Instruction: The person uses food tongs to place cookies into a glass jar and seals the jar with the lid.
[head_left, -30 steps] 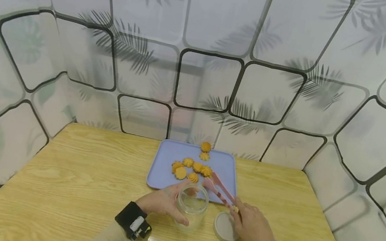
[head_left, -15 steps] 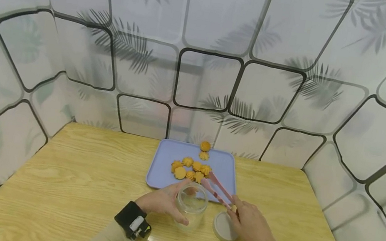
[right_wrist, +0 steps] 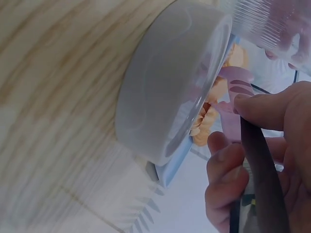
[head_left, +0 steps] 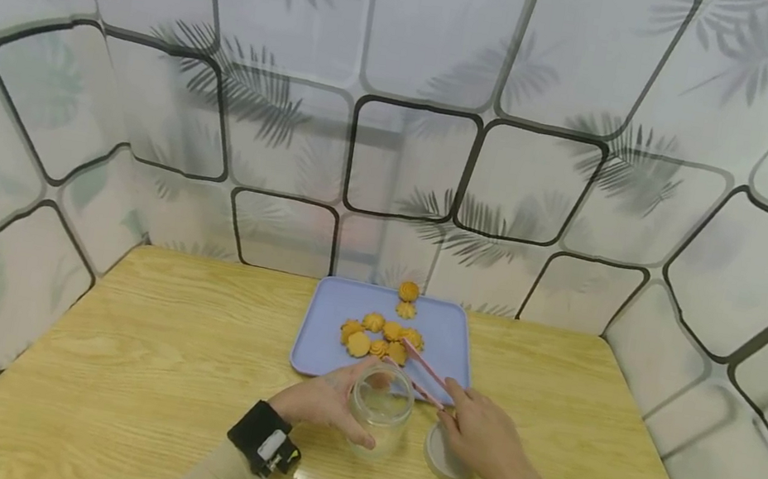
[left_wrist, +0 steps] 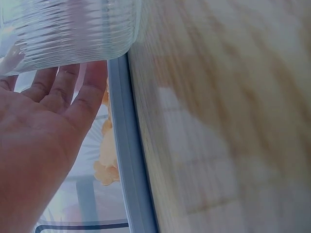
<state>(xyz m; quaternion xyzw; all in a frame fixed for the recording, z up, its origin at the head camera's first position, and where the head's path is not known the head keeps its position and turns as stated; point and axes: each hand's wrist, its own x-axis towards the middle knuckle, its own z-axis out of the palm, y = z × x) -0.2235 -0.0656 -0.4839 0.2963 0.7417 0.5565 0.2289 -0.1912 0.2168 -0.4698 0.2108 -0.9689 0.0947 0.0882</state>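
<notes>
My left hand (head_left: 321, 399) grips a clear, ribbed glass jar (left_wrist: 73, 34) from the left, thumb in front and fingers behind. The jar stands upright without a lid at the tray's front edge. In my right hand (head_left: 491, 441) is a pair of pink tongs (head_left: 426, 365) with dark handles (right_wrist: 260, 170). Their tips reach over the light blue tray (head_left: 313, 354), one on either side of a golden cookie (head_left: 397, 351) near its front. Several other piped cookies (head_left: 374, 322) cluster around that one. The jar's rim partly overlaps the lower tong arm in the head view.
A round whitish lid (head_left: 443, 460) lies on the wooden table (head_left: 184, 359), right of the jar and beneath my right hand. Two cookies (head_left: 408, 300) sit apart at the tray's back edge. A patterned curtain (head_left: 412, 160) hangs behind and along both sides.
My right hand has moved left with the tongs, whose tips shifted toward the front middle of the cookie cluster. A front cookie moved left earlier. My left hand and the jar stayed put.
</notes>
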